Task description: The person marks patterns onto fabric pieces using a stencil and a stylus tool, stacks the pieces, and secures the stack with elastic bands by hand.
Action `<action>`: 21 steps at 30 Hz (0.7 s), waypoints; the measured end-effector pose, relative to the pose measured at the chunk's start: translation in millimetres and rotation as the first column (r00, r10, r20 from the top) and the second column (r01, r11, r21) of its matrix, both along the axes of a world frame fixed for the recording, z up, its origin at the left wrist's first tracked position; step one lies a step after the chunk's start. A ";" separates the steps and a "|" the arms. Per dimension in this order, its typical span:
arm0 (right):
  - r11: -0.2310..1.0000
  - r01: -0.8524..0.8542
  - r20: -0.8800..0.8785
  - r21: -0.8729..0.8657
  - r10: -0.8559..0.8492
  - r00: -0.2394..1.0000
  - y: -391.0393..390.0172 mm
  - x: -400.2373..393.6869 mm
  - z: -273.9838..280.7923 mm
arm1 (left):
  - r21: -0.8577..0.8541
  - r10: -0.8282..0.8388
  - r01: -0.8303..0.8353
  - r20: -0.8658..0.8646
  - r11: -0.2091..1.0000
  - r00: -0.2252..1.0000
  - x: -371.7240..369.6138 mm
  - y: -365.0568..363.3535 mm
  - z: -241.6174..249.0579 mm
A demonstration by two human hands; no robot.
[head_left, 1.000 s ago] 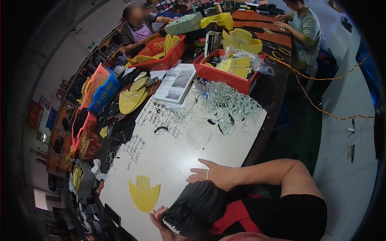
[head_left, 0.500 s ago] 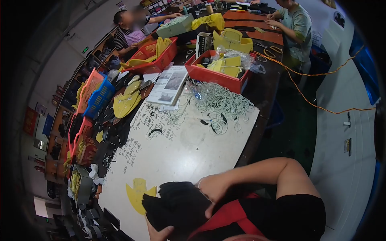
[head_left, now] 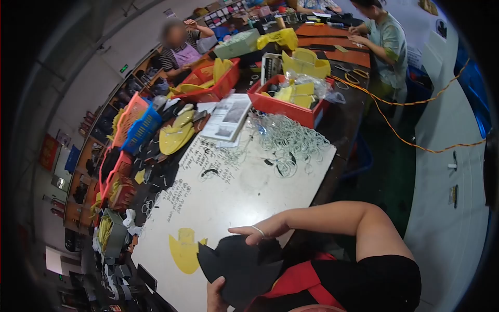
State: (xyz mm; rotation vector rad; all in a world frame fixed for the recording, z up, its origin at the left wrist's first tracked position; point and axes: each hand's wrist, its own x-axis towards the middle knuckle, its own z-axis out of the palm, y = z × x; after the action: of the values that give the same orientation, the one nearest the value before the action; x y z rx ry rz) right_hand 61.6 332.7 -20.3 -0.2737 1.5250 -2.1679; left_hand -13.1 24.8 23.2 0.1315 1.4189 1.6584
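A stack of thin black cut pieces (head_left: 239,265), leather or fabric, is held over the near end of the white board. My left hand (head_left: 215,294) grips its lower left side, thumb on top and the other fingers hidden beneath. At the upper edge of the stack, my right hand (head_left: 265,229) has its index finger stretched out to the left and its thumb pointing down by the black pieces. A light band circles this hand. Beside the stack, a yellow template (head_left: 184,252) lies flat on the white board (head_left: 239,208), which bears handwriting.
Tangled pale cord loops (head_left: 291,145) and a printed book (head_left: 227,117) lie at the board's far end. Behind stand red bins (head_left: 286,106) with yellow templates. Baskets (head_left: 136,127) line the left. Two people sit farther off, and an orange cable (head_left: 384,117) hangs at right.
My right hand has moved left and up from the stack's right side, its index finger now extended. The black pieces now lie flatter and more fanned, and the view has shifted slightly.
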 end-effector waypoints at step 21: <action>0.865 -0.073 -0.046 0.496 0.110 0.993 -49.6 -19.1 58.8 | -0.529 -0.290 0.338 -0.781 0.779 -0.553 -48.9 76.8 66.3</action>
State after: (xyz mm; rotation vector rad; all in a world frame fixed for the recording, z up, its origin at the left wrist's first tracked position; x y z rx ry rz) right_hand 42.5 283.1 38.5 -0.2460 1.9992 -1.6332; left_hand -62.0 101.6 89.4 2.4776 1.9851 0.4175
